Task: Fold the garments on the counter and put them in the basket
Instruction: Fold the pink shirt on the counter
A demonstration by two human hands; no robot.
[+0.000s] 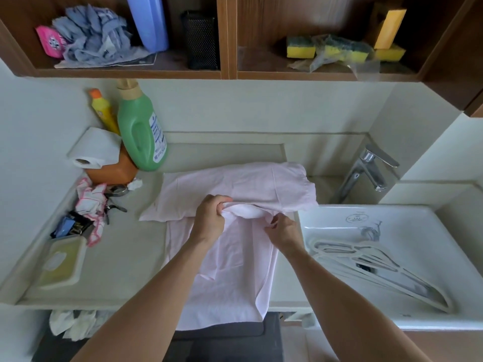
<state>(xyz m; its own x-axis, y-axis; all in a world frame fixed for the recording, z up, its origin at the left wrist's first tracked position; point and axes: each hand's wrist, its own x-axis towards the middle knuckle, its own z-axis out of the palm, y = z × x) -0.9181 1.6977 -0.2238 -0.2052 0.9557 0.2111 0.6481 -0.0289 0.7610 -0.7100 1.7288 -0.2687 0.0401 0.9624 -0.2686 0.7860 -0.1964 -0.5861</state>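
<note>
under both hands (209,218) (283,228): pink shirt (235,270), pinched.

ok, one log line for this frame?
phase: folding | left hand: grips pink shirt fold | right hand: pinches same fold | shirt: on counter, hem overhanging front edge

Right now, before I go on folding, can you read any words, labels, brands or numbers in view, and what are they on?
No text is legible.
Green bottle: white label, print too blurred.
Sink: round grey stamp on rim, too small.
Pink packet on shelf: printed mark, blurred.
Yellow bottle: label unreadable.
Pink shirt: no print visible.
</note>
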